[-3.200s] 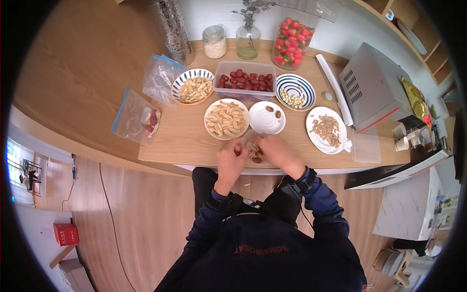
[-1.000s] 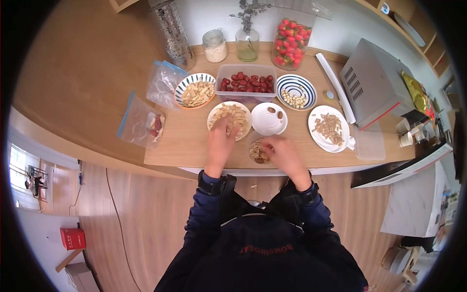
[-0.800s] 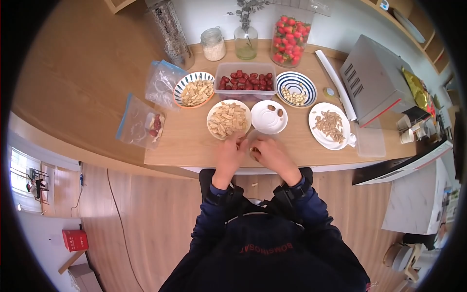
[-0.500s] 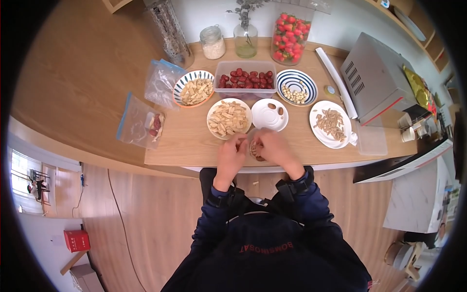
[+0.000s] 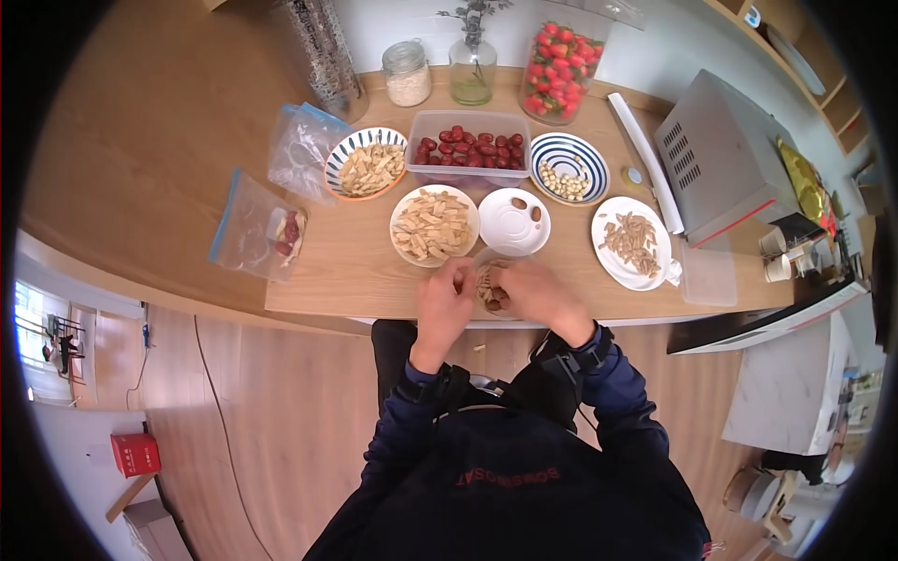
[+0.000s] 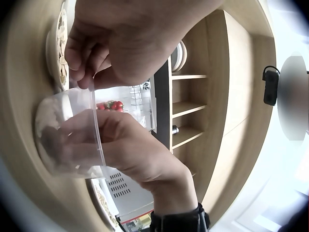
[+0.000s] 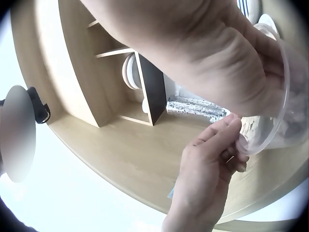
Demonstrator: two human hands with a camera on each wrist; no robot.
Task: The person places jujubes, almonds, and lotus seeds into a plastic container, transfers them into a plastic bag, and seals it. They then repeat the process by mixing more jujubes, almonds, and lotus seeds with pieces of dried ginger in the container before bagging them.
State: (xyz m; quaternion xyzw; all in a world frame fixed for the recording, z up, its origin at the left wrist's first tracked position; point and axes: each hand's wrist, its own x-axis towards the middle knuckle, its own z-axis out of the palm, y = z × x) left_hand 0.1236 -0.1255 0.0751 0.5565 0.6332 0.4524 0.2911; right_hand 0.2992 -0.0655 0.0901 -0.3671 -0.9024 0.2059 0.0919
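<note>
A clear plastic tub [image 5: 485,305] stands near the counter's front edge, with pale pieces and a dark brown one inside. My left hand [image 5: 443,305] pinches its rim between thumb and fingertips, plainest in the right wrist view. My right hand [image 5: 535,294] reaches down into the tub; its fingers [image 6: 84,154] show blurred through the wall beside a dark lump, and I cannot tell whether they grip it. Just behind are a bowl of pale yellow dried strips [image 5: 398,245] and a white plate [image 5: 514,236] with brown date-like pieces on it.
A plastic box [image 5: 470,174] of red dates sits behind, between a patterned bowl [image 5: 334,187] of strips and a blue-ringed bowl [image 5: 585,150]. To the right are a plate [image 5: 615,271] of brown pieces and a microwave-like appliance [image 5: 720,159]. Zip bags [image 5: 248,229] lie left.
My left hand was over the bowl of dried strips a second ago and has come back to the tub's rim. My right hand has stayed at the tub, reaching down into it.
</note>
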